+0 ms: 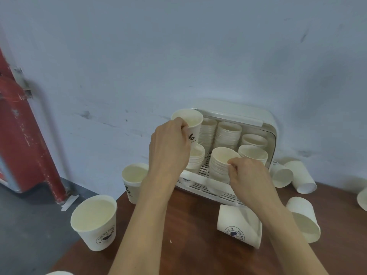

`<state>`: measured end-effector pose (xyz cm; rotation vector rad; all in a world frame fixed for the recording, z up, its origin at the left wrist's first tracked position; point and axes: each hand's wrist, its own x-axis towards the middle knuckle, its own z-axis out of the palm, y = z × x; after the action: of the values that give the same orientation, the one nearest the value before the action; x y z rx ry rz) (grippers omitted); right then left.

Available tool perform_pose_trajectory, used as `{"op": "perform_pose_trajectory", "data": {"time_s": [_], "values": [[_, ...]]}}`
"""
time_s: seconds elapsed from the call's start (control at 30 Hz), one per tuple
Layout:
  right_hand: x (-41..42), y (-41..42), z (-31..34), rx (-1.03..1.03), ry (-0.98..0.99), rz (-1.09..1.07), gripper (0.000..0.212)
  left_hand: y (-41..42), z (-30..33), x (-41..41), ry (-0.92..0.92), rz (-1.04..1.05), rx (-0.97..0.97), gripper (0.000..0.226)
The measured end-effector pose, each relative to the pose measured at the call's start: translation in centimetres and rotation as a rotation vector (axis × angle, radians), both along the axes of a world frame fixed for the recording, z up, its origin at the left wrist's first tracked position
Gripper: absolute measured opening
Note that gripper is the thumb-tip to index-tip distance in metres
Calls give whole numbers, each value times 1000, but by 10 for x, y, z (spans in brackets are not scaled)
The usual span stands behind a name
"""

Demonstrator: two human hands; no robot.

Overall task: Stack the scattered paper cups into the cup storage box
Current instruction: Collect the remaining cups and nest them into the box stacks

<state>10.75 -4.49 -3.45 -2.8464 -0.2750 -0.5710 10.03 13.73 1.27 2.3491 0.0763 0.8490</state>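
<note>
The white cup storage box (271,124) stands open at the back of the brown table, holding several stacks of white paper cups (228,133). My left hand (168,149) grips a printed paper cup (191,126) upright above the box's front left stack (197,155). My right hand (248,173) pinches the rim of the front middle stack (220,161) in the box. Loose cups are scattered around: two upright on the left (94,221) (132,179), one lying on its side in front of the box (238,225), another under my right forearm (304,221).
Two more cups lie on their sides right of the box (282,175) (301,177), and one shows at the right frame edge (363,197). The table's left edge (95,253) drops to grey floor. A red post (25,135) stands at left. A white wall rises behind the box.
</note>
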Motion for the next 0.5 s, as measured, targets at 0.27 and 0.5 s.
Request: {"op": "perform_pose_trajectory", "data": {"time_s": [0.27,0.5], "values": [[-3,3,2,-11,12,3,29,1,-32,19,167,-78,-54,22],[-3,2,1,-18,6,11,29,-4,-43,20,299,-50,26,24]]}}
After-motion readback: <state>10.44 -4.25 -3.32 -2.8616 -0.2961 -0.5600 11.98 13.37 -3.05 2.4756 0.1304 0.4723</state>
